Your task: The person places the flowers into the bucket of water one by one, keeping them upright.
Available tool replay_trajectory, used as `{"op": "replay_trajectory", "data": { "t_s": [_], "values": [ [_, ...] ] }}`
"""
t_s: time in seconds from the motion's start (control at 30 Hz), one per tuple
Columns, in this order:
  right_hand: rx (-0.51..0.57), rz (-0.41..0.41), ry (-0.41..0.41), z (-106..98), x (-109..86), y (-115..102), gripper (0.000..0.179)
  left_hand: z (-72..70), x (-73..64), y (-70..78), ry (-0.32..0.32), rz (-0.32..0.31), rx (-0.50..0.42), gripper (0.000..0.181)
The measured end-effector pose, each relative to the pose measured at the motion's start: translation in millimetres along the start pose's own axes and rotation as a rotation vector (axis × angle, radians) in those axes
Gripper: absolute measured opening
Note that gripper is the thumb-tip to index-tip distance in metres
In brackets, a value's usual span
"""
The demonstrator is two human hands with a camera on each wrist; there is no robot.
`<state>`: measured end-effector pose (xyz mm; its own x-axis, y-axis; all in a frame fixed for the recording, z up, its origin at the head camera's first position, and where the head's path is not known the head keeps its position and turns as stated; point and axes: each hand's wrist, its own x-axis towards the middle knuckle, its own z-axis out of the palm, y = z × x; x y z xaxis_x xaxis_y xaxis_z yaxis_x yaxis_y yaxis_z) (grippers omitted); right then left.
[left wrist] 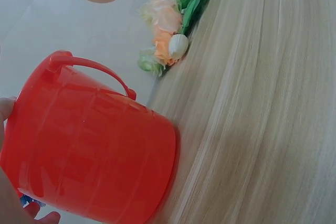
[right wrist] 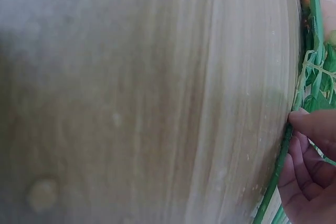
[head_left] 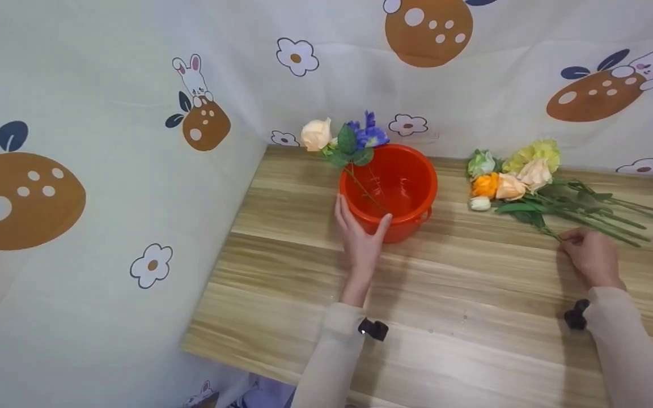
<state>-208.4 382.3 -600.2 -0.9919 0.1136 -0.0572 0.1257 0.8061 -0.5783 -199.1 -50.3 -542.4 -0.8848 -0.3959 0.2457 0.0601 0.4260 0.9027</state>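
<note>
A red plastic bucket (head_left: pixel 400 231) stands at the back of the table, and my left hand (head_left: pixel 360 241) grips its near left side, thumb at the rim. A peach rose (head_left: pixel 316 135) and a blue-purple flower (head_left: pixel 369 136) lean out over its far left rim. To the right lies a bunch of artificial flowers, among them a white tulip-like bud (head_left: pixel 480 204), an orange bloom (head_left: pixel 485 185) and a yellow ruffled bloom (head_left: pixel 539 154). My right hand (head_left: pixel 593 258) pinches a green flower stem (right wrist: pixel 275 174) between thumb and finger. Which bloom that stem bears, I cannot tell.
The wood-grain table (head_left: pixel 462 294) meets a patterned cloth backdrop (head_left: pixel 338 79) at its back and left. The bucket's handle (left wrist: pixel 97 65) hangs on the side toward the flowers. Loose stems (head_left: pixel 615 218) reach toward the table's right edge.
</note>
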Motion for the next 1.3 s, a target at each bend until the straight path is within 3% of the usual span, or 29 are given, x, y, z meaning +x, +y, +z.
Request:
{"op": "replay_trajectory", "data": {
  "t_s": [0.1, 0.23, 0.4, 0.67, 0.9, 1.17, 1.3],
  "values": [
    [-0.016, -0.042, 0.032, 0, -0.7, 2, 0.020, 0.6, 0.3, -0.5, 0.000, 0.009, -0.002, 0.105],
    [-0.011, -0.062, 0.011, -3, -0.5, 3, 0.020, 1.3, 0.4, -1.4, 0.003, 0.019, -0.005, 0.106],
    [0.017, -0.037, -0.041, -11, -1.4, 0, 0.024, 1.3, 0.6, -1.0, 0.006, 0.019, -0.010, 0.105],
    [0.079, -0.039, -0.051, -19, -3.8, -2, 0.024, 0.4, 0.3, 0.7, 0.002, -0.003, -0.017, 0.105],
    [0.138, 0.003, -0.123, -30, -4.5, -4, 0.033, 0.4, 0.7, 0.7, -0.005, -0.019, -0.030, 0.105],
    [0.018, -0.062, -0.131, -23, -5.0, -5, 0.027, 0.6, 0.1, -0.5, 0.000, 0.006, -0.028, 0.105],
    [0.010, -0.104, -0.164, -21, -4.9, -6, 0.026, 1.4, 0.0, -1.5, 0.002, 0.014, -0.025, 0.105]
  ]
}}
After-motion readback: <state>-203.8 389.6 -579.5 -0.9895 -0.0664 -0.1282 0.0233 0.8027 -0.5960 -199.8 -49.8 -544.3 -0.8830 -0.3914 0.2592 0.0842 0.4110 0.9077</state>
